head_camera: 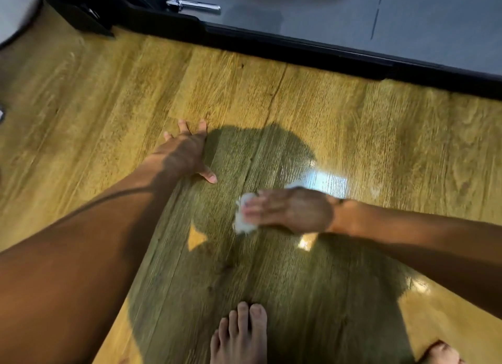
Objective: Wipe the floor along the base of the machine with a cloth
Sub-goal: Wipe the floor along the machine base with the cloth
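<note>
Head view: the white cloth (245, 219) lies on the wood floor (380, 146), pressed under the right hand (290, 210), whose blurred fingers look stretched almost flat over it, its edge showing past the fingertips. To its left the left hand (187, 152) rests splayed and empty on the boards, nearer the machine's black base (298, 47). A bare foot (239, 336) stands closest to the camera.

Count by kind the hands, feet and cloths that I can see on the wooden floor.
Bare hands: 2, the left hand flat on the yellow-brown wooden floor, the right hand pressing the crumpled white cloth.
Bare feet: 2, the left foot and the right foot.
Cloths: 1.
Total: 5.
</note>
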Available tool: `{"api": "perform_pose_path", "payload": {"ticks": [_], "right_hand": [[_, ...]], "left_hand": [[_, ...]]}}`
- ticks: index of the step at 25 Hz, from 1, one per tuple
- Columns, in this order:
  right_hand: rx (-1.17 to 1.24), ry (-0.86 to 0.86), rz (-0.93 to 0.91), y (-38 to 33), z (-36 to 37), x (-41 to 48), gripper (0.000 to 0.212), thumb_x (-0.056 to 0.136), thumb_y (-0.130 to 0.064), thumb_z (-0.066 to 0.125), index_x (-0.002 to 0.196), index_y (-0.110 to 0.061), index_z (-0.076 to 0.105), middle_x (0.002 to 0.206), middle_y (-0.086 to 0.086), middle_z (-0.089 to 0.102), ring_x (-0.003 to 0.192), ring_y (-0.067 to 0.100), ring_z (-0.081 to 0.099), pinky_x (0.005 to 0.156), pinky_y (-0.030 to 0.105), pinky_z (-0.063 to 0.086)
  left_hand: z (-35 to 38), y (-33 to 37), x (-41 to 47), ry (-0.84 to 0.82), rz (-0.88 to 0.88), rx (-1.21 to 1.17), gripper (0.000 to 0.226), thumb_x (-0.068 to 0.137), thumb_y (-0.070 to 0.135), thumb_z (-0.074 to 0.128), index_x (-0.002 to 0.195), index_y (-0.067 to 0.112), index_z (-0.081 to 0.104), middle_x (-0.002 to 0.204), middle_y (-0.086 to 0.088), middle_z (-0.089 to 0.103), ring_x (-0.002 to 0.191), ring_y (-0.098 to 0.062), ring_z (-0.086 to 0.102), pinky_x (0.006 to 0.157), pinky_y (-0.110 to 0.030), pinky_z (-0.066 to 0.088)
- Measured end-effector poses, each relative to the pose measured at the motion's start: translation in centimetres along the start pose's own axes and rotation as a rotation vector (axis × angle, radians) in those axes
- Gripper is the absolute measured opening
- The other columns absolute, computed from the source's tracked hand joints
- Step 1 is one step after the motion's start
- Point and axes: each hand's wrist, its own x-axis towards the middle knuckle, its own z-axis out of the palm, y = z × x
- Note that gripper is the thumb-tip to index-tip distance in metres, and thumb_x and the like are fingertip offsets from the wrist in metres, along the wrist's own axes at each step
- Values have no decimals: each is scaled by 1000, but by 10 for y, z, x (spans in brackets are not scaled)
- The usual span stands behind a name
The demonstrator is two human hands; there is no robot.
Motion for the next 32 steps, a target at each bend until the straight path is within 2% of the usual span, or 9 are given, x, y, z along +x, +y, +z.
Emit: {"api": "perform_pose_path", "payload": {"ticks": [3,7,9,13,15,20,23,26,32], "right_hand": [[12,88,423,15,-8,10,59,91,-4,39,146,-24,31,154,2,27,143,23,22,115,45,28],[8,-36,-20,-36,19,19,53,89,-4,45,141,-12,40,149,8,38,140,23,29,117,38,22],[4,-54,-78,-8,2,24,52,89,-4,49,139,-15,45,148,6,39,140,21,26,118,27,9],[-32,164,639,82,-43,36,55,92,-5,53,141,-26,40,149,-1,36,138,27,33,114,35,17],[-51,160,763,86,-41,40,71,87,8,49,145,-26,30,153,0,28,142,26,21,116,43,21],[-73,46,319,82,-30,31,59,93,-9,54,143,-31,31,151,-4,30,138,15,25,112,36,25],[-141,246,732,150,-62,26,44,96,-18,50,138,-29,41,144,2,45,124,25,51,104,39,37],[-155,384,1007,170,-67,31,57,90,3,48,140,-23,40,147,3,41,133,22,42,109,41,31],[-170,113,603,143,-59,33,58,91,-3,52,141,-28,38,148,-2,39,132,24,41,106,41,31]], "left_hand": [[0,1,2,-26,-1,-17,139,57,40,87,150,26,-15,154,-19,-21,138,-52,-5,111,-60,18],[0,1,8,-48,-2,-8,139,58,40,86,149,25,-18,152,-22,-22,136,-54,-5,111,-59,18],[1,2,12,-59,5,-3,139,58,39,87,148,24,-19,151,-26,-21,135,-56,-3,111,-58,19],[4,-2,16,-63,2,11,141,57,41,87,147,23,-20,150,-25,-21,135,-56,-3,111,-57,20],[5,0,19,-66,-13,18,141,57,42,86,147,24,-22,150,-25,-21,136,-54,-1,110,-56,21],[5,0,20,-73,-4,1,144,53,44,86,147,22,-21,148,-25,-25,136,-54,-2,111,-53,20],[3,-1,20,-77,4,-2,145,54,43,87,146,20,-23,148,-28,-25,134,-56,-8,111,-55,15],[1,1,18,-80,7,14,145,54,44,85,146,17,-24,147,-31,-24,132,-59,-6,111,-55,15],[-7,13,12,-98,-37,30,142,56,41,86,148,13,-19,148,-33,-21,134,-58,2,109,-56,24]]}}
